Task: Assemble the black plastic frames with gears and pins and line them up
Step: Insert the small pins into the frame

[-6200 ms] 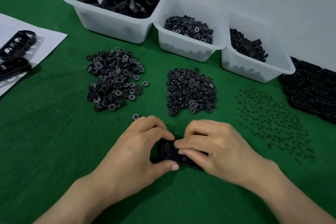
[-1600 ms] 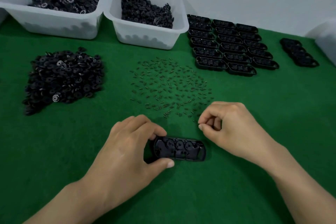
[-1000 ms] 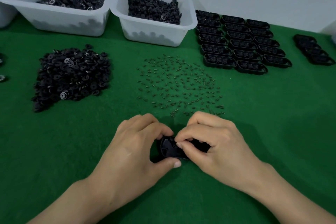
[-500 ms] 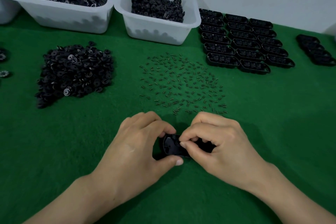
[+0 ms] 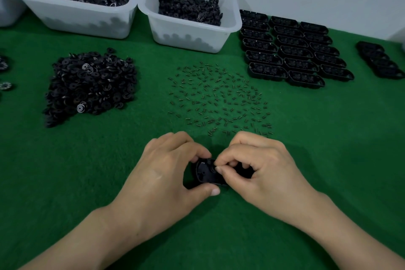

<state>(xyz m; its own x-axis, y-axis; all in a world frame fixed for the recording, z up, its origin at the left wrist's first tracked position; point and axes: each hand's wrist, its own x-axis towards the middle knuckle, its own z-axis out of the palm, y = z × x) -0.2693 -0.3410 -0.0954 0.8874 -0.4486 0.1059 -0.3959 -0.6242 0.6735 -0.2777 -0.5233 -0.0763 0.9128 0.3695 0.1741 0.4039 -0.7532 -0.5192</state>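
A black plastic frame lies on the green felt at the centre front, mostly covered by both hands. My left hand grips its left end, thumb on the near side and fingers curled over the far side. My right hand is over the frame's right part, with thumb and forefinger pinched together above its middle; what they pinch is too small to make out. Loose pins are scattered just beyond the hands. A pile of black gears sits at the left.
Two white bins of black parts stand at the back. Rows of frames are lined up at the back right, with a smaller group further right. A few loose gears lie at the left edge.
My right hand came back from the scattered pins with fingertips pinched and settled over the frame. My left hand has kept its grip on the frame's left end.
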